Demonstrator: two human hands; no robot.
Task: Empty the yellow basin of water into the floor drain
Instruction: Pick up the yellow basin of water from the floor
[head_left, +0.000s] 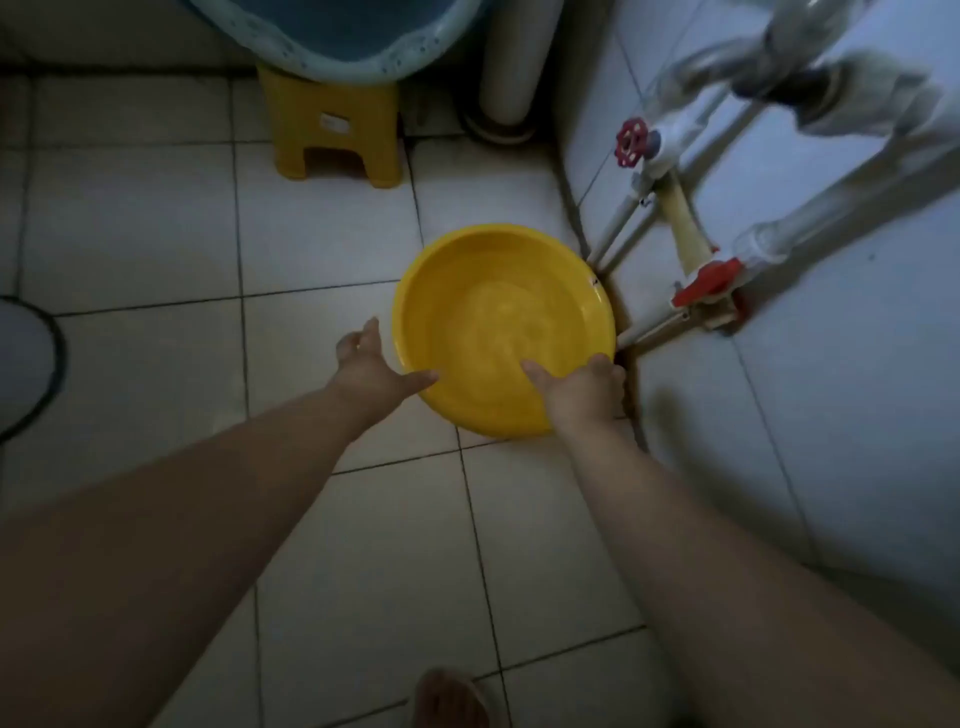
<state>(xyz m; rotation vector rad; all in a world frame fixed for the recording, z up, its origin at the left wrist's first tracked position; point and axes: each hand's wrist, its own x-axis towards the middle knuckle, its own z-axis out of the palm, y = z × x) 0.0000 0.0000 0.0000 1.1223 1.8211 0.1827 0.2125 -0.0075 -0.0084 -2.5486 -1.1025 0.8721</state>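
The pale label on the yellow stool is too blurred to read.

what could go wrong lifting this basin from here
The yellow basin holds water, and both the left hand and right hand sit at its near rim only, so it may tip and slosh onto the floor tiles. The pipes stand close beside it, and the rim could knock them.

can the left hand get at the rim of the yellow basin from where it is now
Probably yes. The left hand is open right beside the yellow basin, thumb at its near-left rim, and only bare floor tile lies there. The right hand is on the opposite side.
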